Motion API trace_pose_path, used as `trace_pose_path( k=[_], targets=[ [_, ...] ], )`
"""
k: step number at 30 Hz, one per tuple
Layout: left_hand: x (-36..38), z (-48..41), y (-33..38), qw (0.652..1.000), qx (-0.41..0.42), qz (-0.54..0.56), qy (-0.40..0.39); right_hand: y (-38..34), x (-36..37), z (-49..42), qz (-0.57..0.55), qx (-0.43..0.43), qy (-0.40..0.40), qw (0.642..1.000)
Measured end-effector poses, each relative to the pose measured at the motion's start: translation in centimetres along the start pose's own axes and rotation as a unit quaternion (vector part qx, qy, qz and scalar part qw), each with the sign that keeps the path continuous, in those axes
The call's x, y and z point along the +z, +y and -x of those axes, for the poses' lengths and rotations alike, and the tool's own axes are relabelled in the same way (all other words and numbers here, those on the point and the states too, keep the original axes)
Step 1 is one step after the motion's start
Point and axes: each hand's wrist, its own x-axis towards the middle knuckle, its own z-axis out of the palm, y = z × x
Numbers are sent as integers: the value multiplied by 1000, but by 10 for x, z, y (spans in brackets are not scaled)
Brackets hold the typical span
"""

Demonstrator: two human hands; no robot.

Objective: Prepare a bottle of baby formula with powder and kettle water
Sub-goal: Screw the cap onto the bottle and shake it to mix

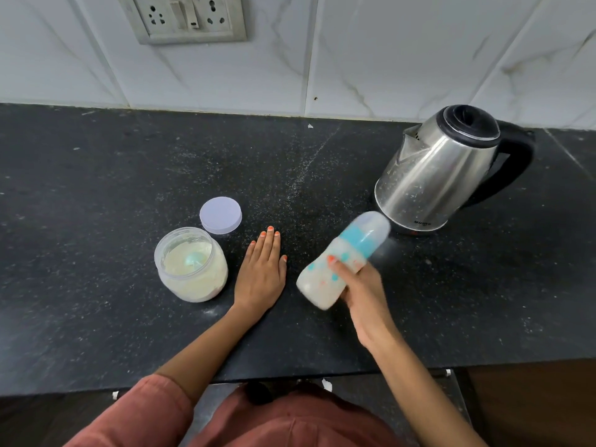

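My right hand (361,285) grips a baby bottle (338,262) above the counter, tilted with its capped top pointing up and to the right; it is blurred and holds milky white liquid. Its collar is teal under a clear cap. My left hand (263,267) rests flat on the black counter (96,172), fingers straight, between the bottle and the powder jar. The open clear jar (190,264) holds pale powder with a teal scoop sunk in it. Its round lid (220,215) lies just behind it. A steel kettle (442,169) with a black lid and handle stands at the right.
A white marble-tiled wall (354,53) rises behind the counter, with a socket and switch plate (183,17) at the upper left. White specks of powder dot the counter's middle. The counter's front edge runs just above my rust-red clothing (290,421).
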Motion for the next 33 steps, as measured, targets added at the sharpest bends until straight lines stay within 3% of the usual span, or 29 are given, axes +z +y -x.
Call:
trace_pose_path(
  k=[2,4,9,12,15,21,27,30,33],
  targets=[
    [0,-1,0,1000,0,1,-2,6,-4,10,116,26,-87,989],
    [0,-1,1,1000,-2,3,-2,3,-8,10,136,10,-92,986],
    [-2,0,1,1000,-1,2,-8,-6,-1,-10,-68,-35,48,996],
    [-2,0,1,1000,-7,6,-11,-1,2,1,49,-23,-37,998],
    [-1,-1,2,1000,-8,9,-17,2,-2,13,172,-6,-129,977],
    [-1,1,1,1000,-2,4,-10,-8,-2,-9,-66,-32,42,996],
    [0,-1,1,1000,-5,3,-10,-2,-5,10,165,8,-112,980],
    [-2,0,2,1000,-5,6,-7,-7,-6,1,46,-9,-40,998],
    [-2,0,2,1000,-1,3,-5,-9,-2,-10,-88,-24,53,994]
  ],
)
